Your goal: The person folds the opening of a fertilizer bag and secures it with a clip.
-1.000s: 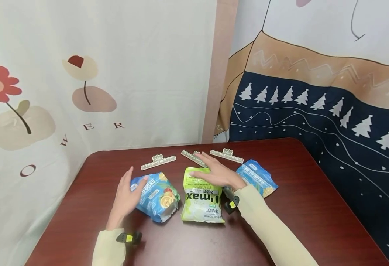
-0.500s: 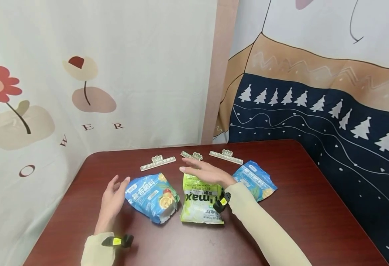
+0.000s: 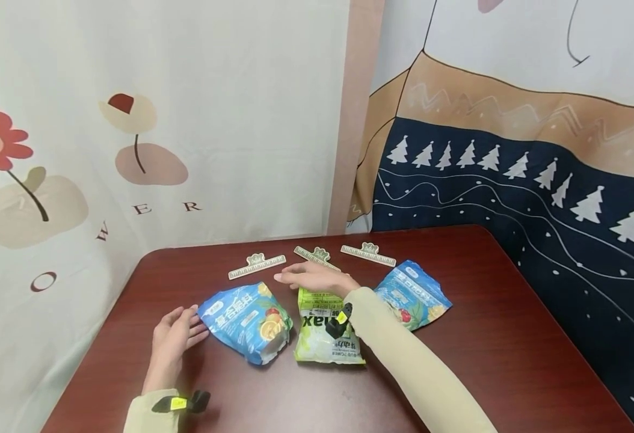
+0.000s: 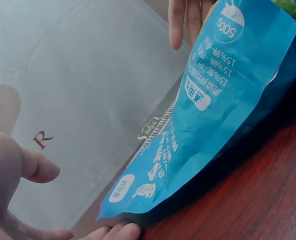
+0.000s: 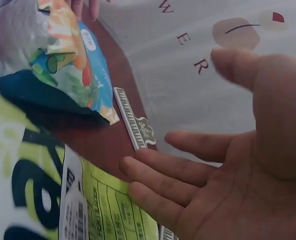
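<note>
Three snack bags lie in a row on a dark red table [image 3: 485, 337]. My left hand [image 3: 178, 328] is open, and its straight fingertips [image 4: 113, 232] touch the left corner of a blue fruit-print bag [image 3: 243, 322] [image 4: 208, 115]. Palm down and fingers straight, my right hand [image 3: 306, 276] [image 5: 228, 170] hovers open over the top edge of a green bag [image 3: 325, 337] [image 5: 63, 200] and holds nothing. Past it lies the leftmost of three pale sealing clips [image 3: 257, 264] [image 5: 135, 120]. A second blue bag [image 3: 411, 294] lies to the right.
Two more clips [image 3: 317, 255] [image 3: 368, 254] lie behind the bags. Printed cloth hangs along the back and right of the table [image 3: 187, 120]. Bare wood stretches in front of the bags to the near edge.
My right hand lifted off the green bag and slid left above its top edge. My left hand drew back from the blue bag's side to its left corner.
</note>
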Available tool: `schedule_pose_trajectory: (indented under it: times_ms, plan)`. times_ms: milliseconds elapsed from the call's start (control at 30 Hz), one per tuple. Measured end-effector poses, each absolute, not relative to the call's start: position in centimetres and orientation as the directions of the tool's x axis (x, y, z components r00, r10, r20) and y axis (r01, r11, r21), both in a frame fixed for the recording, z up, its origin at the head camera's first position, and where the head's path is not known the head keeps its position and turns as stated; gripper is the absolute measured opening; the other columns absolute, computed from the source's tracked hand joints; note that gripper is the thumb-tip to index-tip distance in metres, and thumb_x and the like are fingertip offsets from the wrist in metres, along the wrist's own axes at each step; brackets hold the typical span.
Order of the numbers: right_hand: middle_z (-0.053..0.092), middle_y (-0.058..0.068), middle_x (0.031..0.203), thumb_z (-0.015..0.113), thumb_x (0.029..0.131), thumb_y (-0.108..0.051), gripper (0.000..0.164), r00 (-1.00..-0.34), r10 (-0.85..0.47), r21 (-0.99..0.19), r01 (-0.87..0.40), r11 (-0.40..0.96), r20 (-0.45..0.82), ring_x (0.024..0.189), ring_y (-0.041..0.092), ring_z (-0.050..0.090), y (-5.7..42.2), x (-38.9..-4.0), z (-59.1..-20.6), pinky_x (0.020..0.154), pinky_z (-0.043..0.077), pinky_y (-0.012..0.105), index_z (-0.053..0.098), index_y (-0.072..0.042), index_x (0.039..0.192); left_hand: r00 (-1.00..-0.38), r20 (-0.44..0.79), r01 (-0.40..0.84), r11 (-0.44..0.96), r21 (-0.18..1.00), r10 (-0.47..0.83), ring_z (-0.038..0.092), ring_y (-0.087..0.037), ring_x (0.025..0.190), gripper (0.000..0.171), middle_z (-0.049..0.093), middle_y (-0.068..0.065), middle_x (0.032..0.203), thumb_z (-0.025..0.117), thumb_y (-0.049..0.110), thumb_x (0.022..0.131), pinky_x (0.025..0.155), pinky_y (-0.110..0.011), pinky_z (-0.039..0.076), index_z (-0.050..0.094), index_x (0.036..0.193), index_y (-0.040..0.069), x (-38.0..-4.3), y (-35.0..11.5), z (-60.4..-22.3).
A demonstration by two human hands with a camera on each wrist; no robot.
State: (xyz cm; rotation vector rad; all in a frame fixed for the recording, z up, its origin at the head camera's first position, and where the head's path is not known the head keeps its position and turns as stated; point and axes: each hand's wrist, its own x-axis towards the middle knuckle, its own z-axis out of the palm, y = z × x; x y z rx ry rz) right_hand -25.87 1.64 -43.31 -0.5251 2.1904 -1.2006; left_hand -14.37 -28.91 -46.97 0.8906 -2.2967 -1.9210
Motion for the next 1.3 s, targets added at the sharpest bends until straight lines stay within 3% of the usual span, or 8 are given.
schedule_pose_trajectory:
  times_ms: [100, 167, 467, 767, 1033, 1200, 1300]
  plan:
    - [0.067, 0.008, 0.139, 0.060, 0.095, -0.065, 0.075, -0.747, -0.583, -0.870, -0.011, 0.493, -0.321, 0.127, 0.022, 0.065, 0.7, -26.4, -43.4, 0.116, 0.044, 0.047, 0.052, -0.016, 0.150, -0.846, -0.351, -0.409, 0.066, 0.910, -0.402, 0.075, -0.009, 0.090, 0.083, 0.046, -0.034, 0.150, 0.052, 0.042, 0.105, 0.080, -0.029, 0.062, 0.011, 0.163, -0.002, -14.1, -29.1, -47.0]
    - [0.066, 0.008, 0.141, 0.063, 0.095, -0.060, 0.073, -0.742, -0.583, -0.881, 0.021, 0.472, -0.330, 0.125, 0.023, 0.066, 0.0, -26.7, -43.5, 0.111, 0.049, 0.043, 0.053, -0.012, 0.149, -0.850, -0.355, -0.409, 0.060, 0.911, -0.390, 0.074, -0.006, 0.086, 0.080, 0.045, -0.037, 0.149, 0.052, 0.038, 0.106, 0.079, -0.030, 0.063, 0.014, 0.161, -0.005, -14.1, -29.3, -47.1]
    - [0.072, 0.014, 0.127, 0.068, 0.097, -0.046, 0.060, -0.748, -0.572, -0.880, 0.036, 0.473, -0.337, 0.114, 0.027, 0.072, -2.7, -27.7, -44.5, 0.098, 0.058, 0.037, 0.061, -0.004, 0.140, -0.850, -0.375, -0.453, 0.150, 0.879, -0.369, 0.074, -0.011, 0.085, 0.067, 0.051, -0.040, 0.140, 0.051, 0.027, 0.105, 0.076, -0.032, 0.063, 0.031, 0.152, -0.016, -13.7, -29.1, -47.8]
    - [0.077, 0.013, 0.111, 0.070, 0.097, -0.036, 0.053, -0.761, -0.554, -0.867, 0.020, 0.499, -0.336, 0.099, 0.024, 0.075, -4.7, -28.2, -45.5, 0.087, 0.061, 0.034, 0.065, 0.005, 0.130, -0.853, -0.388, -0.484, 0.250, 0.838, -0.350, 0.075, -0.017, 0.075, 0.055, 0.070, -0.031, 0.108, 0.055, 0.021, 0.104, 0.070, -0.035, 0.064, 0.045, 0.140, -0.020, -13.3, -28.9, -48.0]
    - [0.077, 0.006, 0.098, 0.073, 0.095, -0.030, 0.038, -0.784, -0.500, -0.818, 0.017, 0.575, -0.368, 0.085, 0.016, 0.075, -6.1, -28.7, -46.4, 0.079, 0.061, 0.028, 0.074, 0.001, 0.117, -0.859, -0.379, -0.482, 0.292, 0.826, -0.345, 0.074, -0.015, 0.072, 0.046, 0.074, -0.021, 0.096, 0.060, 0.017, 0.102, 0.068, -0.032, 0.063, 0.054, 0.132, -0.017, -13.4, -28.6, -48.3]
    - [0.073, 0.001, 0.081, 0.074, 0.094, -0.027, 0.022, -0.807, -0.458, -0.772, -0.003, 0.636, -0.374, 0.076, 0.013, 0.071, -6.7, -28.9, -46.5, 0.078, 0.058, 0.028, 0.079, -0.006, 0.093, -0.862, -0.372, -0.476, 0.298, 0.827, -0.344, 0.074, -0.015, 0.071, 0.044, 0.074, -0.018, 0.091, 0.061, 0.016, 0.101, 0.067, -0.032, 0.063, 0.056, 0.130, -0.017, -13.7, -28.5, -48.4]
    - [0.070, -0.001, 0.072, 0.075, 0.094, -0.026, 0.023, -0.826, -0.426, -0.742, -0.016, 0.671, -0.368, 0.070, 0.011, 0.066, -7.1, -28.8, -46.5, 0.076, 0.055, 0.027, 0.078, -0.009, 0.078, -0.862, -0.373, -0.475, 0.292, 0.830, -0.343, 0.074, -0.016, 0.070, 0.043, 0.074, -0.016, 0.088, 0.061, 0.015, 0.101, 0.067, -0.032, 0.063, 0.057, 0.129, -0.017, -13.8, -28.5, -48.5]
